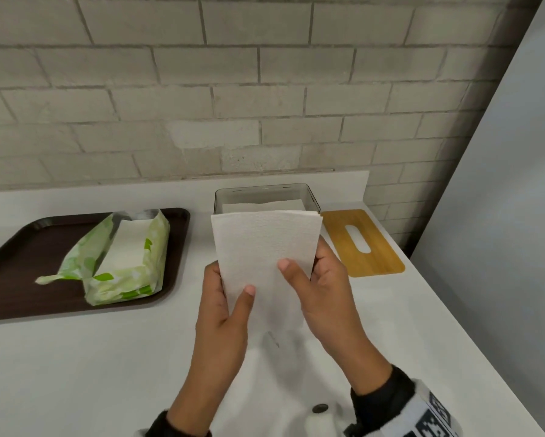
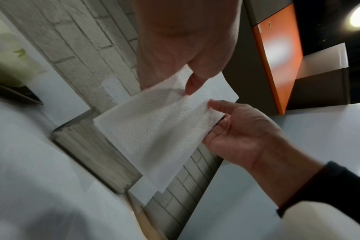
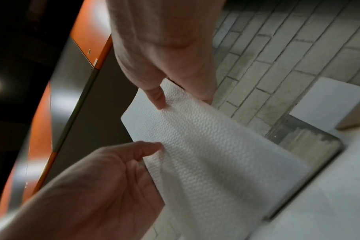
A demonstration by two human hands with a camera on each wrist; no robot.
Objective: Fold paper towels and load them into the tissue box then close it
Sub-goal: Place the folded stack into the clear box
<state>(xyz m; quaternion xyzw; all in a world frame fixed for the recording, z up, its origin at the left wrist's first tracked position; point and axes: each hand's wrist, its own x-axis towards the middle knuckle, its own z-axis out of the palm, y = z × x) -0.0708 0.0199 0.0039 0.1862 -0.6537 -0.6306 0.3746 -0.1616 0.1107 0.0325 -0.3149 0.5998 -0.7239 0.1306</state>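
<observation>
A folded white paper towel is held upright above the counter, just in front of the open grey tissue box. My left hand pinches its lower left edge, thumb on the front and fingers behind. My right hand pinches the right edge the same way. In the left wrist view the towel hangs over the box. The right wrist view shows both thumbs pressed on the towel. White towels lie inside the box. The wooden slotted lid lies flat to the box's right.
A green pack of paper towels, torn open, lies on a dark brown tray at the left. A brick wall runs behind the white counter. The counter's right edge slants close past the lid.
</observation>
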